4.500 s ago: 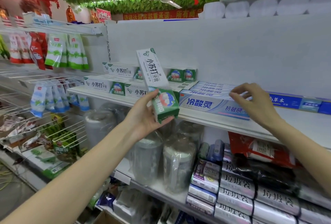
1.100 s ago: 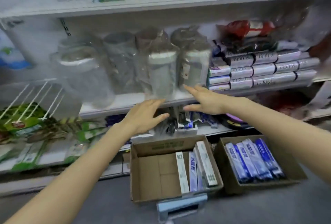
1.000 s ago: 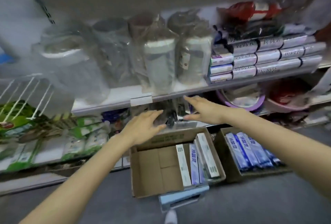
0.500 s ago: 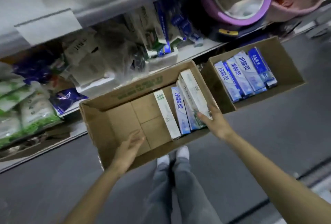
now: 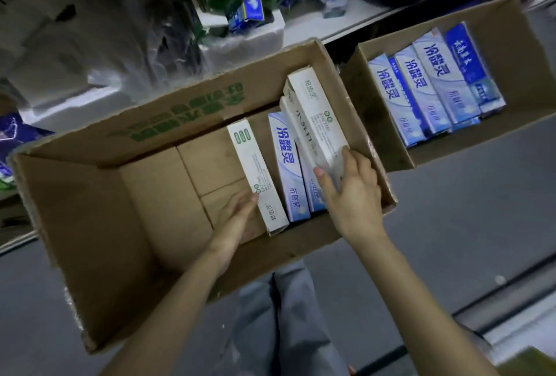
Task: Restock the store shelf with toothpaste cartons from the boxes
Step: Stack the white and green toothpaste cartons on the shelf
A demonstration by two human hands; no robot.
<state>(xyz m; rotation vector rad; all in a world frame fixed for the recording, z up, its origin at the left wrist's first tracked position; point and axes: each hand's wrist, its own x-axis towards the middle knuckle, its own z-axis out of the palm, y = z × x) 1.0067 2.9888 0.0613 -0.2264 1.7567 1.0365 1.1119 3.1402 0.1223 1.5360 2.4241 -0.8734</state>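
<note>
Pick-up step, down in the box [image 5: 90,201] — pinches the top carton's [image 5: 316,113] near end with the right hand [image 5: 352,195], touches the white carton [image 5: 249,162] with the left hand [image 5: 237,219], fingers straight. Next probably needs a left grip, then a clean lift out.

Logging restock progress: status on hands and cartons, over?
Left hand open, fingertips against green-marked white carton. Right hand grips leaning white carton in big box. Box top open, nothing over it.
</note>
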